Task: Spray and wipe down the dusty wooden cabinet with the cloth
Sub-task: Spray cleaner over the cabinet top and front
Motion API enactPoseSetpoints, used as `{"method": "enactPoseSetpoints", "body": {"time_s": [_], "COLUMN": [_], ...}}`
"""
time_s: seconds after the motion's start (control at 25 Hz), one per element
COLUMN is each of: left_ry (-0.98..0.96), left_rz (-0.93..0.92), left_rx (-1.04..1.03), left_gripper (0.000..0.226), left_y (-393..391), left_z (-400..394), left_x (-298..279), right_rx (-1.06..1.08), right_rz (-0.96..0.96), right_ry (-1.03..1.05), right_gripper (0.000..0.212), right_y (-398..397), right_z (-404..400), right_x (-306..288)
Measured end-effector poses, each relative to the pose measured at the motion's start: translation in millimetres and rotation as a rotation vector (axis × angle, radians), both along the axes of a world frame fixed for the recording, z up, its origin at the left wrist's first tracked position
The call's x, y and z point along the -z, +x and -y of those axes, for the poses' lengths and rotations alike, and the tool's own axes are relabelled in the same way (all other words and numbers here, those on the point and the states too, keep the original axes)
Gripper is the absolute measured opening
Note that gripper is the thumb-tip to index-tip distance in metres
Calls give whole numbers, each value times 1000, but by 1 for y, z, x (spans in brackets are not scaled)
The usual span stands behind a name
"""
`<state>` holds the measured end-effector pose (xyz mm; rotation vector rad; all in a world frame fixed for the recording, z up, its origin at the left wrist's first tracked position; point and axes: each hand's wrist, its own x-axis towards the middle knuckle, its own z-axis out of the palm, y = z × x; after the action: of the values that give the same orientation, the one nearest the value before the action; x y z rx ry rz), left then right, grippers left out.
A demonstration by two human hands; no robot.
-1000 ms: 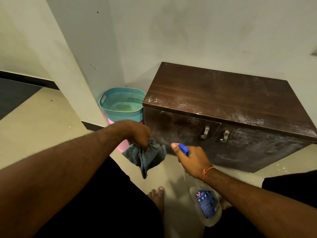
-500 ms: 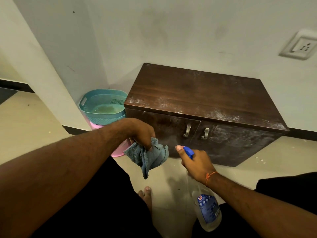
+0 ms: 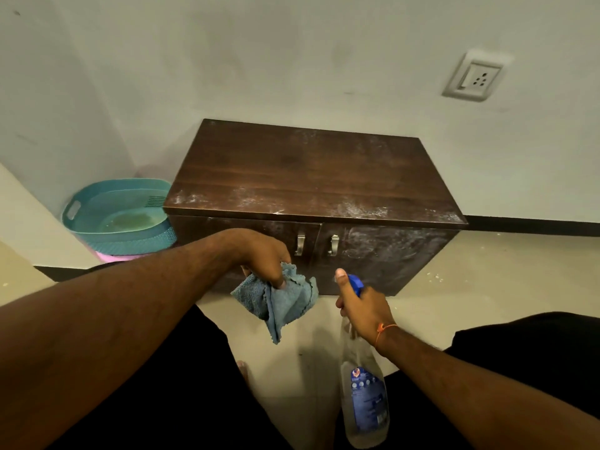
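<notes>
Standing against the far wall, the dark brown wooden cabinet point(image 3: 311, 180) with two doors carries pale dust along the near edge of its top and on its right door. Two metal handles point(image 3: 316, 245) sit side by side at the middle of its front. The left hand point(image 3: 264, 258) is in front of the left door, its fingers pinching a crumpled blue-grey cloth point(image 3: 281, 300) that hangs down from them. Just to the right, the right hand point(image 3: 362, 308) is wrapped tightly around the neck of a clear plastic spray bottle point(image 3: 365, 397) with a blue nozzle, the thumb raised beside the nozzle. A teal plastic basket point(image 3: 120, 216) stands on the floor left of the cabinet, touching its side.
</notes>
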<state>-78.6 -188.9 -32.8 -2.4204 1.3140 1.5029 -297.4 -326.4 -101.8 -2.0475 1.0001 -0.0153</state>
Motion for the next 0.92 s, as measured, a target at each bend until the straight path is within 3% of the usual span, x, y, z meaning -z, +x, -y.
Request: {"method": "enactPoseSetpoints", "body": {"time_s": [0.2,0.32,0.6,0.92], "left_ry": [-31,-25,-178,-52], "left_rz": [9,33,108,32], "left_rx": [82,99,73,96], "left_gripper": [6,23,22,20], "left_y": [-11,-16,-21,-24], "left_z": [32,45,67,75], "left_x": [3,0,-2,2], "right_rx": [136,193,289,302], "right_rz": [-10,34,321,-14], "right_ry": [22,67,31,119], "right_gripper": [83,83,82,84], "right_y": [-19,-26,-31,-39], "right_z": [18,26,36,39], "right_x": [10,13,2,14]}}
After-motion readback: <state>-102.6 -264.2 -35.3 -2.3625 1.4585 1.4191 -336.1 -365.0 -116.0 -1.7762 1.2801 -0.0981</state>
